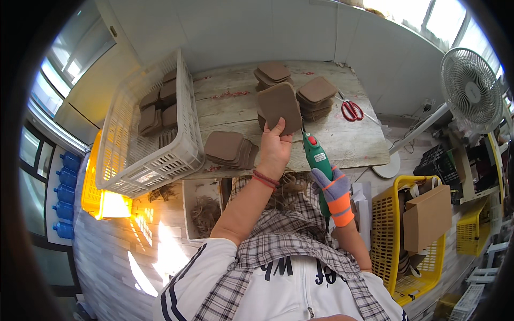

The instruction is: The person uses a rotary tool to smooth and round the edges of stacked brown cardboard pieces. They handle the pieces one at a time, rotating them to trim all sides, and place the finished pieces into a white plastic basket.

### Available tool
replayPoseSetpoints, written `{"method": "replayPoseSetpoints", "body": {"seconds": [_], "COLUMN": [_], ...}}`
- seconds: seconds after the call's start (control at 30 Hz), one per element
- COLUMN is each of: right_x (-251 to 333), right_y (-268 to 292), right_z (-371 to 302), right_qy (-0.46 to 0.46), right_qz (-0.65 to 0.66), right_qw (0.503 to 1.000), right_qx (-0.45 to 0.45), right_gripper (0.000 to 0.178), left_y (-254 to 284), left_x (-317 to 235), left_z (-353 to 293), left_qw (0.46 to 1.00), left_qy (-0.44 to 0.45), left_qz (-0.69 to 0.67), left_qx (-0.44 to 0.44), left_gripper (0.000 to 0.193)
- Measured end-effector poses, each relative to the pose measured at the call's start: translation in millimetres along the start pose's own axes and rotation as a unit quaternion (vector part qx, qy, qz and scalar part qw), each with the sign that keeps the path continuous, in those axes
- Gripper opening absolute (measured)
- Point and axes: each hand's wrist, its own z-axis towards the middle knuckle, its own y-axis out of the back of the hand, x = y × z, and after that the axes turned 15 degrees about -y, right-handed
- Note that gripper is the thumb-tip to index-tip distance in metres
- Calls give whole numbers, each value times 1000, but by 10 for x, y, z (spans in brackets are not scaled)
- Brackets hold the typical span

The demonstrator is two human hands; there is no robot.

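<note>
My bare left hand [276, 147] holds up a brown pad [278, 104], square with rounded corners, pinched by its near edge between thumb and fingers. A grey and orange glove covers my right hand [333, 184], which is wrapped round a green hand-held power tool [316, 152] with a red button. The tool's thin dark tip points away from me, close beside the pad's right edge; whether it touches I cannot tell. Similar pads lie in stacks behind it [273, 71], to the right [317, 90] and at the left front [226, 147].
Red-handled scissors [352, 111] lie on the worn wooden table [230, 115]. A white crate [184, 134] with more pads stands on the left. Brown scraps fill a box [205, 214] below. To the right are a yellow basket [399, 214] with a cardboard box and a white fan [471, 92].
</note>
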Motion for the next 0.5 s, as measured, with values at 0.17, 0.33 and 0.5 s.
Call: {"method": "replayPoseSetpoints", "body": {"seconds": [0.17,0.33,0.5], "right_x": [22,87,184], "right_y": [3,4,47], "right_z": [-8,-4,-23], "right_qy": [6,16,40], "right_qz": [10,18,47], "right_qw": [1000,999,998], "right_qx": [-18,-38,-26], "right_gripper": [33,32,30], "left_y": [-9,76,193], "left_x": [40,87,120], "left_z": [-143,-297,-430], "left_qw": [1000,997,992], "left_qy": [14,53,84], "left_qz": [14,15,48], "left_qx": [2,45,83], "left_gripper": [37,37,34]}}
